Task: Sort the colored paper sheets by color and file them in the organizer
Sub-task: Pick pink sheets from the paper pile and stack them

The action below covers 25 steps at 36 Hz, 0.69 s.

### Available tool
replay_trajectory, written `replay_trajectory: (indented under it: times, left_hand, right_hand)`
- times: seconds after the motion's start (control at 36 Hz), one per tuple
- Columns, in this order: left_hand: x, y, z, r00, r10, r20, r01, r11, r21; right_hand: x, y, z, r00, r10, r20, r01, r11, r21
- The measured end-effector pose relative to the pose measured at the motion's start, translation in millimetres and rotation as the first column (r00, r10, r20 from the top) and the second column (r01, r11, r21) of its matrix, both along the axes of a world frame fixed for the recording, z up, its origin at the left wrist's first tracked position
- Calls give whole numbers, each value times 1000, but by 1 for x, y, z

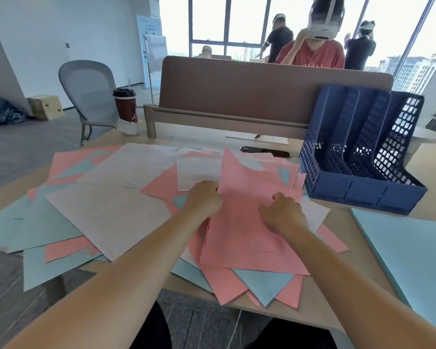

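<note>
- Organizer (pixel 363 197) is stood right of the paper pile (pixel 111 212); only mesh is seen in its slots.
- Pink sheet (pixel 247 222) is pinched by the left hand (pixel 204 197); the right hand (pixel 283 214) is curled on it, grip unclear.

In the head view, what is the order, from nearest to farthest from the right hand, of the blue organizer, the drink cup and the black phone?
1. Blue organizer, just to the right of the right hand.
2. Black phone, straight ahead, farther back.
3. Drink cup, far back on the left.
</note>
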<state>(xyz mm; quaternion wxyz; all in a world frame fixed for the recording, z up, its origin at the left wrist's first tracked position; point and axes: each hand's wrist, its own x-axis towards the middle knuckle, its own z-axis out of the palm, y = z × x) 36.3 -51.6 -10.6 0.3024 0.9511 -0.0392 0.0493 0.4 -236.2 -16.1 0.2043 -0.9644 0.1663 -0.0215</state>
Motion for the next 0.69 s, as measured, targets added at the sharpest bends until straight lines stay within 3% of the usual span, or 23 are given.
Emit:
replay_trajectory:
  times: [0.53, 0.61, 0.69]
  left_hand:
    - [1, 2, 5, 982, 49, -182, -65, 995, -82]
    - [-5, 6, 9, 988, 20, -156, -48, 983, -177]
    - [-16, 13, 16, 995, 33, -97, -69, 918, -390]
  right_hand:
    - [-9, -2, 7, 1000, 20, -11, -20, 999, 33]
    - [-14, -5, 9, 1000, 21, -5, -20, 996, 82]
    - [-22, -7, 12, 999, -7, 49, 0, 992, 130]
